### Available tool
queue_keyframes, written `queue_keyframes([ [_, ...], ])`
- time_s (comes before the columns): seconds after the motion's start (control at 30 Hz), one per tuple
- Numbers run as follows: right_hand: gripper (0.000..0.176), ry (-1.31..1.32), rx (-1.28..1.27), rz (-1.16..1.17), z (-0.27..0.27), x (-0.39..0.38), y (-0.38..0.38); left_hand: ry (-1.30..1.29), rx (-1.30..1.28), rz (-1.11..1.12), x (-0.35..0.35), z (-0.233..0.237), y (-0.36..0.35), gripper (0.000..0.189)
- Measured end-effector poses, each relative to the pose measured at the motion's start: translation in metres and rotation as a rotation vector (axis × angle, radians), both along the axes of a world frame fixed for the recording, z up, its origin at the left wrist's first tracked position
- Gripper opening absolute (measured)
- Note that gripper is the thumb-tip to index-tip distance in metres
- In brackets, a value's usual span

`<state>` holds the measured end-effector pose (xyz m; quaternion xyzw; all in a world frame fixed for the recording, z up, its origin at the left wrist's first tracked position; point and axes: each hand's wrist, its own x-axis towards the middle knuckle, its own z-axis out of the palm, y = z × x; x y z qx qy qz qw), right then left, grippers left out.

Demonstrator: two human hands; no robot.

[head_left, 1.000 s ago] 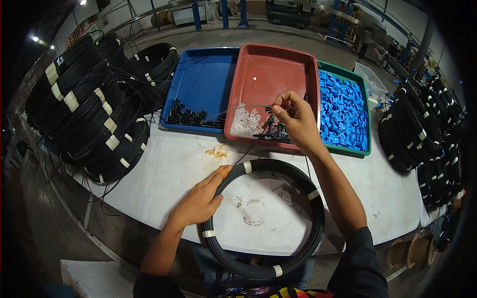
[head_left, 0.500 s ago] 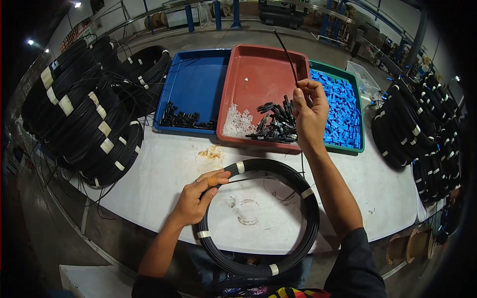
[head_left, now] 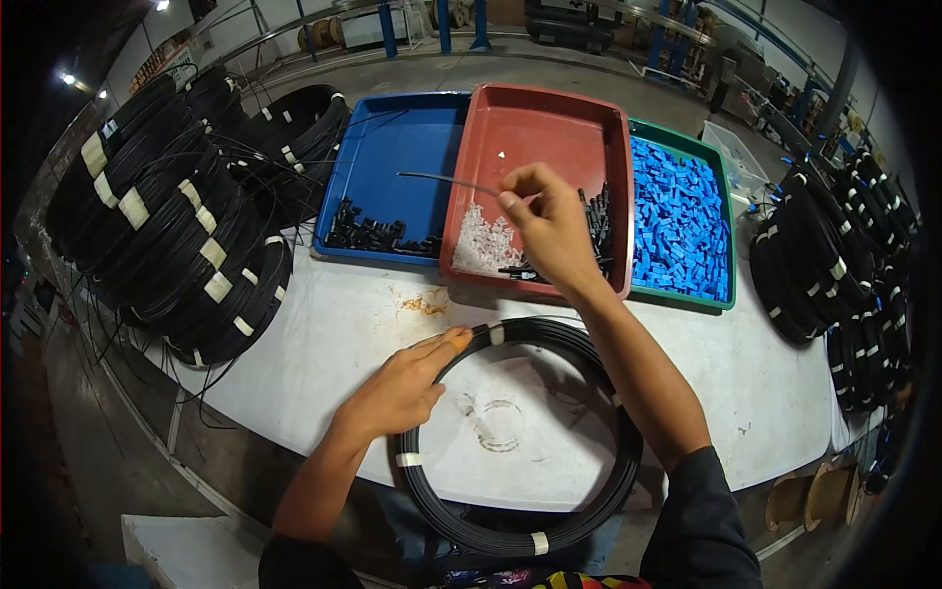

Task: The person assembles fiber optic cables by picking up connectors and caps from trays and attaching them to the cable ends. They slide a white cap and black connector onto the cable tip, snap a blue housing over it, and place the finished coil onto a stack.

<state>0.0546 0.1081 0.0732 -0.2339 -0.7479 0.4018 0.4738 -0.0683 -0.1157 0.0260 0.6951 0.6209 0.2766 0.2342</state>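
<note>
Swung leftward, the right hand (head_left: 545,218) pinches a thin black cable end (head_left: 442,179) above the red plastic tray (head_left: 549,123), its tip over the blue plastic tray (head_left: 402,128). The left hand (head_left: 397,390), fingers together, rests on the white-banded black coil (head_left: 417,483), which overhangs the white table (head_left: 294,383)'s near edge.

Gray floor (head_left: 579,71), blue posts (head_left: 444,26), what seems machinery (head_left: 569,26).

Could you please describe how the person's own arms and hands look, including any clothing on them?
Dark sleeves end near the elbows. The left hand wears an orange covering, perhaps tape, on one finger; the right hand shows no glove. Neither sleeve shows clear markings.
</note>
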Motion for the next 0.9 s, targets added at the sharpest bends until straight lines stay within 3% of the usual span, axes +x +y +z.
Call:
queue_keyframes([
  [0.07,0.011,-0.047,-0.007,0.107,-0.017,-0.02,0.001,0.032,0.02,-0.063,-0.004,-0.005,0.012,0.07],
  [0.1,0.009,-0.148,-0.161,0.234,-0.016,-0.027,-0.002,0.058,0.042,-0.135,-0.005,-0.006,0.02,0.069],
  [0.27,0.011,-0.217,-0.31,0.225,-0.013,-0.035,-0.022,0.005,-0.085,-0.321,0.001,0.001,0.075,0.078],
  [0.3,0.011,-0.217,-0.309,0.224,-0.013,-0.03,-0.024,0.006,-0.084,-0.322,0.003,-0.001,0.087,0.078],
  [0.37,0.015,-0.153,-0.057,0.104,-0.018,-0.006,-0.022,0.028,-0.213,-0.376,0.005,-0.012,0.111,0.084],
  [0.43,0.014,-0.183,0.034,0.078,-0.021,0.019,-0.017,0.014,-0.134,-0.549,0.009,-0.006,0.127,0.082],
  [0.5,0.013,-0.097,-0.123,0.132,-0.026,0.041,-0.018,-0.032,0.007,-0.702,0.018,-0.03,0.148,0.077],
  [0.6,0.009,-0.092,-0.12,0.106,-0.036,0.057,-0.023,0.021,0.005,-0.621,0.035,-0.025,0.145,0.057],
  [0.7,0.008,-0.067,-0.105,0.099,-0.047,0.061,-0.02,-0.086,0.027,-0.524,0.031,-0.021,0.134,0.06],
  [0.77,0.008,0.0,-0.227,0.13,-0.049,0.064,-0.018,-0.14,0.027,-0.446,0.018,-0.016,0.123,0.064],
  [0.83,0.009,-0.047,-0.292,0.167,-0.052,0.064,-0.02,-0.142,0.106,-0.404,-0.008,-0.006,0.103,0.06],
  [0.9,0.011,-0.213,-0.152,0.175,-0.062,0.07,-0.014,-0.162,0.166,-0.38,-0.034,0.004,0.084,0.058],
])
